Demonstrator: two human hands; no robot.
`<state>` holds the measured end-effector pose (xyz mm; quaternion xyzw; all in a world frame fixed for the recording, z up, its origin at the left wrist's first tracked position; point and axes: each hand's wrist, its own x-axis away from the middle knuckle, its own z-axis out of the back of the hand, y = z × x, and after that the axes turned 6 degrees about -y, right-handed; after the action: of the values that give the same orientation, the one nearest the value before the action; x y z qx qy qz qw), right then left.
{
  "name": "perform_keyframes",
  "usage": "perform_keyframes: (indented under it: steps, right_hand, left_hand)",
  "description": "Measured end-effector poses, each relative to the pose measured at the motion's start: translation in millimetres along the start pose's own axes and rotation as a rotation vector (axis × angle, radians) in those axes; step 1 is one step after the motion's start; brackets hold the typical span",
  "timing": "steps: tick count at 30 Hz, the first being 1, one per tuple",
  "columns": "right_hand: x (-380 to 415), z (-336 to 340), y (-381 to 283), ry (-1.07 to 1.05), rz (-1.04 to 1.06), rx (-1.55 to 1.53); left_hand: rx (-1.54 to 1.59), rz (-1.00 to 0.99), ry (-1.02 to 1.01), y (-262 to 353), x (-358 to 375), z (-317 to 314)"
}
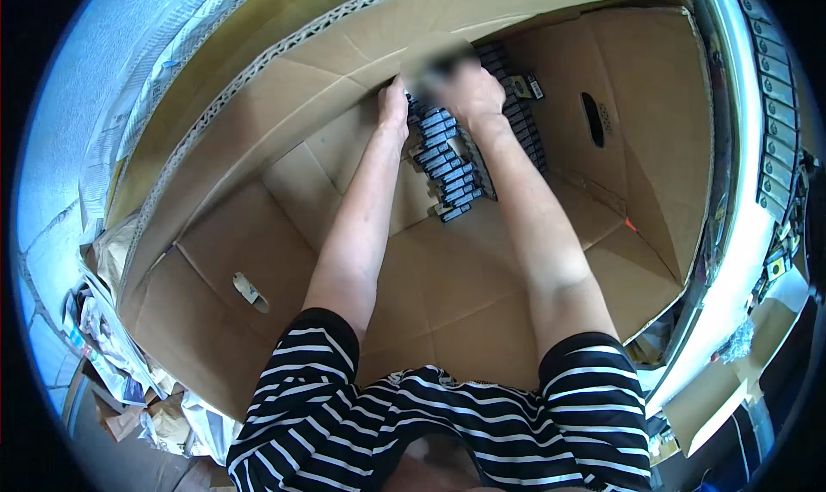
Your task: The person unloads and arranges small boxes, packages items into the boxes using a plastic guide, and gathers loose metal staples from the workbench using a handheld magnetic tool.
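Note:
Both my arms reach down into a large cardboard box [404,303]. At its far side, my left hand [394,107] is beside the left end of a row of small dark packs with pale labels [447,169]. My right hand [478,94] is bent over the packs, between that row and a second stack of small dark packs [523,126]. A blurred patch covers the fingers of my right hand and the space between the hands, so anything held there is hidden. The left fingers are also mostly out of sight.
A single black and yellow pack [520,86] lies by the right stack. The box's right wall has a dark handle slot [593,119]. More packs line a light ledge [774,105] outside at right. Crumpled paper and plastic [176,419] lie outside at lower left.

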<state>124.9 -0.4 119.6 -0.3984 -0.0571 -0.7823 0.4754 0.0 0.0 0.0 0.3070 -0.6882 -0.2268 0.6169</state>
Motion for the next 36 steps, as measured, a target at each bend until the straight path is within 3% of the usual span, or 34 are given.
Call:
perform_keyframes:
  steps: [4,6,9,11,13,16,20,22,23,25,28,30,32,36]
  right_hand:
    - [-5,-22,-20,-0.022,0.203,0.119]
    - [-4,-24,-13,-0.069,0.219,0.129]
    - [-4,-30,-7,-0.097,0.24,0.304]
    - [-6,-40,-9,-0.071,0.254,0.278]
    - [-5,-51,-20,0.112,0.157,0.37]
    - [-1,-47,-24,0.103,0.19,0.436]
    - [11,-3,-24,0.055,0.373,0.437]
    - [29,35,-25,0.028,0.336,0.452]
    - [34,51,-21,0.018,0.331,0.473]
    - [47,81,-4,0.007,0.334,0.493]
    - [81,115,38,0.005,0.405,0.528]
    - [123,145,55,-0.123,0.395,0.661]
    - [166,171,72,-0.059,0.413,0.629]
    - [205,172,86,0.273,0.537,0.213]
  left_hand:
    - [-0.049,0.025,0.03,10,-8,17]
    - [0.061,0.158,-0.025,5,4,13]
    - [0.036,0.128,-0.15,-5,-6,17]
    - [0.023,0.136,-0.161,2,0,17]
    - [0.065,0.137,-0.14,1,-5,21]
    - [0.164,0.201,-0.175,-4,-8,24]
    - [0.202,0.15,-0.192,-22,-15,28]
    - [0.303,-0.042,-0.227,-30,-16,28]
    - [0.308,-0.046,-0.235,-30,-14,26]
    - [0.218,-0.108,-0.09,-18,7,23]
    - [0.183,-0.03,-0.172,-5,24,26]
    - [0.175,-0.073,-0.179,-20,9,35]
    - [0.065,-0.245,-0.195,-12,21,27]
    - [0.079,-0.328,-0.176,-9,42,9]
